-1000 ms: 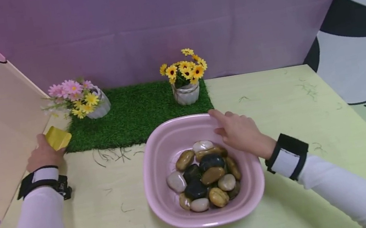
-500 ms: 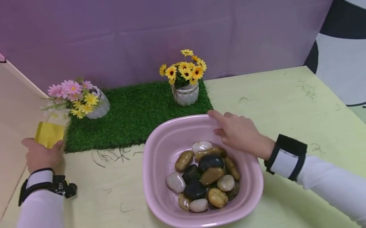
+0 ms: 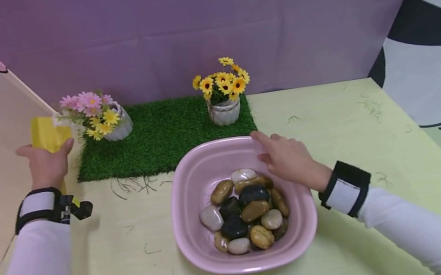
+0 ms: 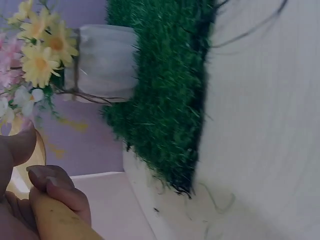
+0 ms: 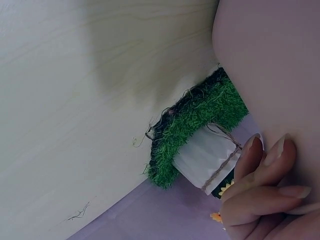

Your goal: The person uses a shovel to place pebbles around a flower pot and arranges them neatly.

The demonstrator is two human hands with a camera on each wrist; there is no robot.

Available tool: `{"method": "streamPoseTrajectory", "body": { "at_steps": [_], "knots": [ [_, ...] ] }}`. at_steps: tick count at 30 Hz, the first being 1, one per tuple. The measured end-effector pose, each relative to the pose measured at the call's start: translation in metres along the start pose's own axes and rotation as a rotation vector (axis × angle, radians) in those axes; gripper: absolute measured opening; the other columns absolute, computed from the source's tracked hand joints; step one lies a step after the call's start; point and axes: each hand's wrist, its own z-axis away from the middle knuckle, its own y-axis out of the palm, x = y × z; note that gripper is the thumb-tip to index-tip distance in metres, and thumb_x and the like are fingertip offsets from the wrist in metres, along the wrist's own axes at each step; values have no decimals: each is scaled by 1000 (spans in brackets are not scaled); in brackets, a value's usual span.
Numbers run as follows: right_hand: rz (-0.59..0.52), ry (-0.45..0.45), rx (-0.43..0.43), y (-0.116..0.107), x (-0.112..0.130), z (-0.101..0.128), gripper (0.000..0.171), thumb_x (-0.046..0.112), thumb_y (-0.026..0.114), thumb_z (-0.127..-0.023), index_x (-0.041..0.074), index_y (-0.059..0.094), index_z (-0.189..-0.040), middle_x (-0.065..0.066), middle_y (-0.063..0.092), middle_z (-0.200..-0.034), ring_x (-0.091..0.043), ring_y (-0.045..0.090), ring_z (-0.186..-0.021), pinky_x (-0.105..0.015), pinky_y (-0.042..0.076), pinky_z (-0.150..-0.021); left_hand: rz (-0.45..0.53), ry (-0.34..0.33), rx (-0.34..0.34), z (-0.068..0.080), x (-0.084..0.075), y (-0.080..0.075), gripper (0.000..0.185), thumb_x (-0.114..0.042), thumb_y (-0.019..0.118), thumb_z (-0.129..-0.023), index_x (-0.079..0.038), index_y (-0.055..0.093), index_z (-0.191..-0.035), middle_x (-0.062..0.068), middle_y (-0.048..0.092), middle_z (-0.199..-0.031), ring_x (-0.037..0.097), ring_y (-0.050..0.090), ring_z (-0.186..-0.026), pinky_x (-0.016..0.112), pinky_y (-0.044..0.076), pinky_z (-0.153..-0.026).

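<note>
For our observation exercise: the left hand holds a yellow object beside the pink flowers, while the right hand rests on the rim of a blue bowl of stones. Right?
Not quite: the head view shows the bowl is pink, not blue. The rest holds: the left hand grips the yellow object beside the pink flowers, and the right hand rests on the rim above the stones.

Your left hand (image 4: 35, 205) sits in the bottom corner, and your fingers (image 4: 57, 187) curl round something yellow (image 4: 55, 220). Near your hand is a white pot (image 4: 102, 62) with string tied round it. It stands on the green grass mat (image 4: 167, 95). Yellow and pink flowers (image 4: 37, 50) stick out of the pot. The pale table (image 4: 270, 140) lies beside the mat.
</note>
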Motion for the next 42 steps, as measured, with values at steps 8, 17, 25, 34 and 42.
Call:
{"method": "streamPoseTrajectory", "body": {
  "at_steps": [8,17,25,34,42],
  "knots": [
    [-6,1,-4,-1,0,-1,51,21,59,-93,15,40,-140,-13,60,-83,-18,49,-50,-24,36,-37,13,-76,62,4,2,-9,119,-60,51,-84,-7,-45,-131,1,33,-104,7,44,-60,24,44,-61],
    [1,5,-5,-1,1,-1,51,21,59,-93,16,40,-141,-13,60,-83,-18,49,-49,-24,35,-36,76,-168,-18,8,11,-19,111,-42,50,-92,-11,-49,-129,14,38,-130,12,48,-77,23,41,-64],
    [-1,8,-1,0,0,-1,51,21,58,-93,16,40,-141,-13,60,-83,-18,49,-49,-24,36,-37,323,-76,-218,8,3,-17,84,-1,31,-88,-24,-29,-141,-4,-2,-159,-2,18,-131,19,27,-98],
    [1,7,-6,-1,0,0,51,21,59,-93,15,41,-140,-14,60,-82,-18,49,-49,-24,36,-37,617,154,-322,10,-13,-14,46,-10,30,-101,-32,7,-134,-7,39,-113,8,47,-77,14,44,-67],
    [-14,3,-8,-1,0,0,51,20,59,-93,15,40,-140,-14,61,-84,-18,50,-50,-24,37,-37,720,369,-118,21,-40,-10,36,-12,37,-100,-28,18,-125,2,45,-109,12,50,-69,18,45,-54]
  ]
}}
